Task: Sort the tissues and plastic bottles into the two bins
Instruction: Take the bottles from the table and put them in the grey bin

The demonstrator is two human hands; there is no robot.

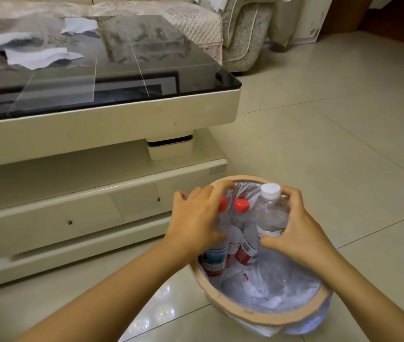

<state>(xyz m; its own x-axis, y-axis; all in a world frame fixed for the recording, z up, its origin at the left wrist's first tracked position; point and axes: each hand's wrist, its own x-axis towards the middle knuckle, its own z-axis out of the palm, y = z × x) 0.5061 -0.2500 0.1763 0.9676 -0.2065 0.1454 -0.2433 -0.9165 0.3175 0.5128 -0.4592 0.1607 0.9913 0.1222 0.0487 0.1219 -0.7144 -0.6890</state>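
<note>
A round tan-rimmed bin (267, 319) lined with a clear bag stands on the floor in front of me. Inside it stand plastic bottles. My left hand (196, 218) grips a red-capped bottle (217, 257) at the bin's left side. A second red-capped bottle (241, 206) leans beside it. My right hand (297, 233) is wrapped around a clear white-capped bottle (271, 213), held upright inside the bin. Several white tissues lie on the glass coffee table at the upper left, one of them a large tissue (40, 58) and another a smaller tissue (80, 24).
The cream coffee table with a dark glass top (112, 114) stands to the left of the bin, its lower drawers near my left arm. A covered sofa (243, 33) is behind. Beige floor tiles (331, 134) stretch to the right.
</note>
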